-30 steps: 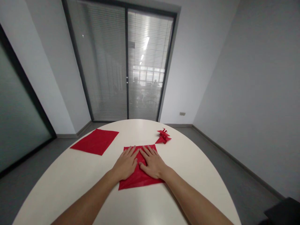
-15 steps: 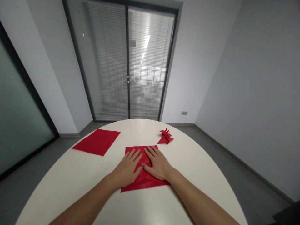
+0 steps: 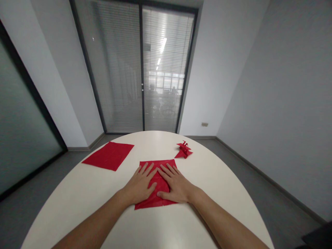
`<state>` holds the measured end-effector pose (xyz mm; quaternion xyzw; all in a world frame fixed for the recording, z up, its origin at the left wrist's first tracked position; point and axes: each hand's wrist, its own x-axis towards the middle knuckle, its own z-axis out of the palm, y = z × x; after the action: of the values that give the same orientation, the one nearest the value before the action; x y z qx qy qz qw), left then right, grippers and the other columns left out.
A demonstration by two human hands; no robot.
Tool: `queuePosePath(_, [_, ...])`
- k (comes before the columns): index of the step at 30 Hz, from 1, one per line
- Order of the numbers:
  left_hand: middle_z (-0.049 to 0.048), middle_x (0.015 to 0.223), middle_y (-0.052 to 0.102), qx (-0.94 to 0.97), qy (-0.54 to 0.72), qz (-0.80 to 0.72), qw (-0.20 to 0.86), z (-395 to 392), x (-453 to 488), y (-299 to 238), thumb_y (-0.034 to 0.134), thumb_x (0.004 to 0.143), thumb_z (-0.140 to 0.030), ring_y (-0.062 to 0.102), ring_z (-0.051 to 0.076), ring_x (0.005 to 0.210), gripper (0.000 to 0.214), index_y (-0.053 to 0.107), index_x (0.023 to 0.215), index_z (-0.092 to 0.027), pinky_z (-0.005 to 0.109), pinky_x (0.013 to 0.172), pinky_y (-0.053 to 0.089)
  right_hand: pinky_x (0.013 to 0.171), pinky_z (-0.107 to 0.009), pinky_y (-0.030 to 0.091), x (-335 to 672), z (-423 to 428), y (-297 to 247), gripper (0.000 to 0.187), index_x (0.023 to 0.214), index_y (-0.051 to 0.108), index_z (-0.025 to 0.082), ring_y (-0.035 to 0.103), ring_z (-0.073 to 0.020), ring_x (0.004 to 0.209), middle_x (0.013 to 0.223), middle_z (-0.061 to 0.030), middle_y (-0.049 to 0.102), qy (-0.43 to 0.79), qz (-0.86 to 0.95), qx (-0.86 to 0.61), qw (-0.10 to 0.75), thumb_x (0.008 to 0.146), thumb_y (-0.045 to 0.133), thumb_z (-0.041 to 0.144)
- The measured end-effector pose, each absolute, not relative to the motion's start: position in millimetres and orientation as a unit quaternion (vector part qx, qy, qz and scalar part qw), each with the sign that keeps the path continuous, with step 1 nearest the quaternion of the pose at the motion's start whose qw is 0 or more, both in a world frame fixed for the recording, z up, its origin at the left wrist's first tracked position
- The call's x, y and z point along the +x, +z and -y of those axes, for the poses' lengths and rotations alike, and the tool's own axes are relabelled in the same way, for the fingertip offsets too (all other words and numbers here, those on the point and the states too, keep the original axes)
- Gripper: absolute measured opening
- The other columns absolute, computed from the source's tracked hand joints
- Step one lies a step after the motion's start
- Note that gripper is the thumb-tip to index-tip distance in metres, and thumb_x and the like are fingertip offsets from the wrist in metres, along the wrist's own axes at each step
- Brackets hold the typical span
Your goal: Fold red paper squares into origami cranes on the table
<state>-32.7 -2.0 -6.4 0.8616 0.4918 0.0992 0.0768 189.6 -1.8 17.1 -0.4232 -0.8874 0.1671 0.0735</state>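
A square sheet of red paper (image 3: 158, 180), creased in places, lies on the white table in front of me. My left hand (image 3: 140, 185) rests flat on its left part with fingers spread. On the right part my right hand (image 3: 176, 184) lies open too, fingers apart and thumb pointing left. Both hands press on the paper and cover its side edges in part; neither grips anything. Just beyond the right fingertips sit folded red paper cranes (image 3: 184, 150), bunched so closely that I cannot tell them fully apart.
Another red paper sheet (image 3: 110, 156) lies flat at the table's far left. The round white table (image 3: 212, 207) has its curved edge on both sides. Beyond stand a glass door with blinds (image 3: 166, 103) and grey walls. A dark object (image 3: 319, 237) shows at lower right.
My right hand has slid slightly toward me, its thumb now lower on the paper. The left hand has barely moved and stays flat. The view has shifted a little.
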Motion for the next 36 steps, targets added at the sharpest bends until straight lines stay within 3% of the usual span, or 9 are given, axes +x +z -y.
queuePosePath(6, [0.0133, 0.161, 0.026, 0.850, 0.058, -0.515, 0.091, 6, -42, 4, 0.035, 0.097, -0.060, 0.015, 0.033, 0.151, 0.070, 0.033, 0.154, -0.020, 0.057, 0.120, 0.015, 0.122, -0.053, 0.008, 194, 5, 19, 0.098, 0.157, 0.023, 0.024, 0.006, -0.0354, 0.152, 0.164, -0.0101, 0.014, 0.171, 0.885, -0.427, 0.069, 0.081, 0.050, 0.079])
queuePosePath(10, [0.0150, 0.161, 0.025, 0.831, 0.036, -0.546, 0.096, 10, -51, 17, 0.039, 0.096, -0.056, 0.017, 0.034, 0.151, 0.071, 0.032, 0.154, -0.015, 0.058, 0.120, 0.015, 0.122, -0.053, 0.009, 198, 6, 21, 0.102, 0.157, 0.022, 0.023, 0.006, -0.0354, 0.152, 0.164, -0.0112, 0.015, 0.165, 0.886, -0.428, 0.062, 0.079, 0.050, 0.081])
queuePosePath(12, [0.0154, 0.160, 0.027, 0.835, 0.044, -0.542, 0.087, 13, -56, 26, 0.041, 0.097, -0.048, 0.020, 0.031, 0.150, 0.067, 0.033, 0.153, -0.013, 0.054, 0.121, 0.016, 0.122, -0.053, 0.009, 199, 6, 21, 0.101, 0.157, 0.022, 0.023, 0.005, -0.0358, 0.151, 0.164, -0.0107, 0.015, 0.163, 0.887, -0.428, 0.061, 0.079, 0.050, 0.081])
queuePosePath(14, [0.0086, 0.161, 0.029, 0.860, 0.075, -0.498, 0.079, 19, -58, 34, 0.046, 0.095, -0.037, 0.022, 0.026, 0.150, 0.061, 0.036, 0.152, -0.020, 0.048, 0.122, 0.018, 0.122, -0.054, 0.008, 199, 7, 21, 0.100, 0.157, 0.021, 0.024, 0.005, -0.0360, 0.151, 0.164, -0.0104, 0.015, 0.162, 0.887, -0.428, 0.061, 0.080, 0.049, 0.081])
queuePosePath(17, [0.0058, 0.158, 0.037, 0.880, 0.101, -0.448, 0.118, 27, -57, 40, 0.059, 0.087, -0.045, 0.034, 0.026, 0.146, 0.070, 0.039, 0.151, -0.026, 0.041, 0.119, 0.029, 0.122, -0.054, 0.009, 198, 8, 21, 0.098, 0.157, 0.021, 0.024, 0.006, -0.0355, 0.151, 0.164, -0.0100, 0.016, 0.165, 0.888, -0.424, 0.066, 0.082, 0.048, 0.080])
queuePosePath(21, [0.0099, 0.159, 0.033, 0.876, 0.067, -0.450, 0.158, 31, -56, 35, 0.057, 0.086, -0.061, 0.028, 0.033, 0.148, 0.075, 0.042, 0.149, -0.024, 0.049, 0.119, 0.026, 0.122, -0.054, 0.010, 197, 9, 22, 0.096, 0.157, 0.023, 0.023, 0.007, -0.0354, 0.151, 0.163, -0.0110, 0.016, 0.165, 0.894, -0.410, 0.072, 0.082, 0.050, 0.077])
queuePosePath(28, [0.0107, 0.159, 0.034, 0.857, 0.030, -0.491, 0.153, 25, -59, 38, 0.050, 0.091, -0.059, 0.026, 0.033, 0.148, 0.070, 0.042, 0.150, -0.024, 0.055, 0.121, 0.018, 0.122, -0.052, 0.017, 201, 9, 31, 0.079, 0.152, 0.039, 0.020, 0.023, -0.0349, 0.149, 0.159, -0.0131, 0.031, 0.172, 0.905, -0.379, 0.086, 0.089, 0.051, 0.067])
queuePosePath(33, [0.0134, 0.155, 0.042, 0.860, 0.043, -0.493, 0.124, 25, -56, 47, 0.052, 0.091, -0.055, 0.032, 0.034, 0.146, 0.065, 0.049, 0.145, -0.019, 0.052, 0.121, 0.020, 0.120, -0.053, 0.021, 210, 8, 38, 0.095, 0.150, 0.041, 0.022, 0.027, -0.0384, 0.147, 0.159, -0.0146, 0.030, 0.199, 0.912, -0.351, 0.072, 0.074, 0.066, 0.074])
queuePosePath(36, [0.0112, 0.152, 0.046, 0.878, 0.067, -0.456, 0.128, 30, -54, 53, 0.061, 0.085, -0.053, 0.040, 0.033, 0.141, 0.066, 0.054, 0.142, -0.022, 0.048, 0.119, 0.028, 0.120, -0.052, 0.022, 211, 7, 38, 0.094, 0.149, 0.043, 0.022, 0.028, -0.0370, 0.147, 0.159, -0.0146, 0.031, 0.202, 0.910, -0.353, 0.074, 0.074, 0.067, 0.073])
